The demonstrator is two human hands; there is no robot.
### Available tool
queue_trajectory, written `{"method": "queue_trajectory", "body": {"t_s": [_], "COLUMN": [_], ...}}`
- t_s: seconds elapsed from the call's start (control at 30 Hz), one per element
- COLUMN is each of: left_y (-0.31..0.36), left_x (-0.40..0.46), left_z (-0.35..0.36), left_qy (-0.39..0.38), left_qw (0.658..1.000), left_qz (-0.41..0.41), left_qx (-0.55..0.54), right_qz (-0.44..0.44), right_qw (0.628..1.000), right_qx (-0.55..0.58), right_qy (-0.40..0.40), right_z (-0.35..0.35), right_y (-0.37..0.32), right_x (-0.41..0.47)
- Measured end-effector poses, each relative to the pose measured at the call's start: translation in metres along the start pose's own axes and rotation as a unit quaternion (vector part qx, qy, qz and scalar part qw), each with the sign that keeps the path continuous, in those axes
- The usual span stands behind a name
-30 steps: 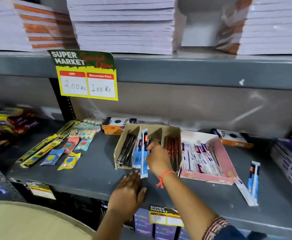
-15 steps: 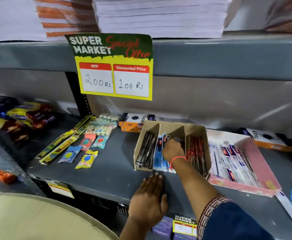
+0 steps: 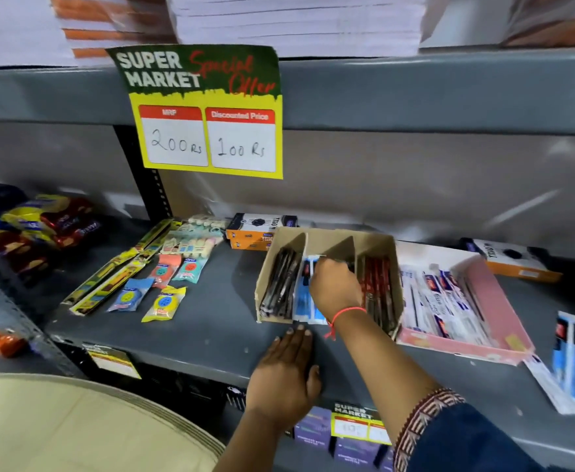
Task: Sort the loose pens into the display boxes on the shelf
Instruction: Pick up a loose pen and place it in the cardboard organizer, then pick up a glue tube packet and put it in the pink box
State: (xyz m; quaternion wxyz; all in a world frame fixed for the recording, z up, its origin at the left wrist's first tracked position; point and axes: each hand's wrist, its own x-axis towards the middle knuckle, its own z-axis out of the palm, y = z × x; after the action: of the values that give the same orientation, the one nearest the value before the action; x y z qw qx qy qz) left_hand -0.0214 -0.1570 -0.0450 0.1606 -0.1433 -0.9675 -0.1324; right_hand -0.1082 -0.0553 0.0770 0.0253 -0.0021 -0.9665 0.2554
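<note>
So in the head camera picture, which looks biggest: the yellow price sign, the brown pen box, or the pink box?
1. Yellow price sign, though it hangs nearer the camera, so that is unsure.
2 and 3. Brown pen box and pink box look about alike.

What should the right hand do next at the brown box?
Probably let go and withdraw: the right hand is already down in the brown divided box, over the blue pen packs. Two loose packs lie right of the pink box.
</note>
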Motion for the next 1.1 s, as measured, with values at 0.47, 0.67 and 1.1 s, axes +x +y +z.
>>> {"method": "queue_trajectory", "body": {"t_s": [0.47,0.67,1.1], "left_y": [0.138,0.186,0.197], "left_x": [0.001,0.023,0.046], "left_z": [0.024,0.024,0.041], "left_qy": [-0.038,-0.112,-0.161], "left_qw": [0.99,0.975,0.96], "left_qz": [0.119,0.183,0.23], "left_qx": [-0.07,-0.052,-0.01], "right_qz": [0.16,0.258,0.289], "right_qw": [0.921,0.961,0.954], "right_qx": [0.055,0.007,0.053], "right_qy": [0.352,0.103,0.051], "right_z": [-0.088,-0.099,-0.099], "right_y": [0.177,0.243,0.261], "right_x": [-0.059,-0.084,-0.076]}}
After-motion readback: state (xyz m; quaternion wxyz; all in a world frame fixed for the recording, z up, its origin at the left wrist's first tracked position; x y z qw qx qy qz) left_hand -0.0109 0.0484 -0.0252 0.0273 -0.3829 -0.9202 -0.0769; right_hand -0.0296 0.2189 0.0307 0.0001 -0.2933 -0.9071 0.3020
